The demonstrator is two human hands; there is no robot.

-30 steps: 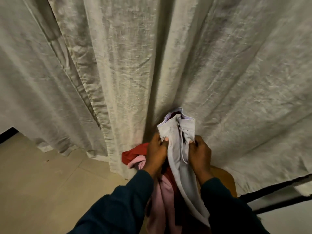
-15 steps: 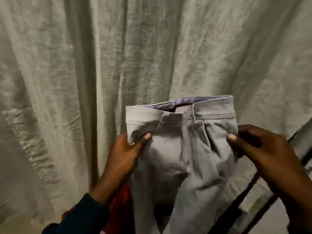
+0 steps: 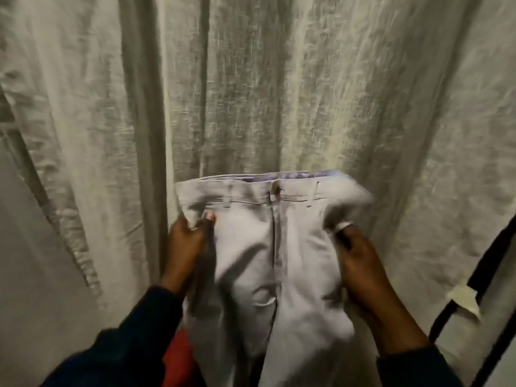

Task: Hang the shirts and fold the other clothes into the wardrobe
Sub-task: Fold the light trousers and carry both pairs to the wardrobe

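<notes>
Trousers (image 3: pixel 268 255) up before the curtain (image 3: pixel 279 93), and we've got left hand (image 3: pixel 185 247) and right hand (image 3: pixel 360 263) pinching the waistband's two sides.

We hold the pale grey cotton trousers (image 3: pixel 265 247) before the creased off-white linen curtain (image 3: pixel 251 93), left hand (image 3: pixel 185 247) at their left side, right hand (image 3: pixel 360 263) at their right.

The scene is dimly, warmly lit, and motion blur (strongest at the right) is seen throughout.
</notes>
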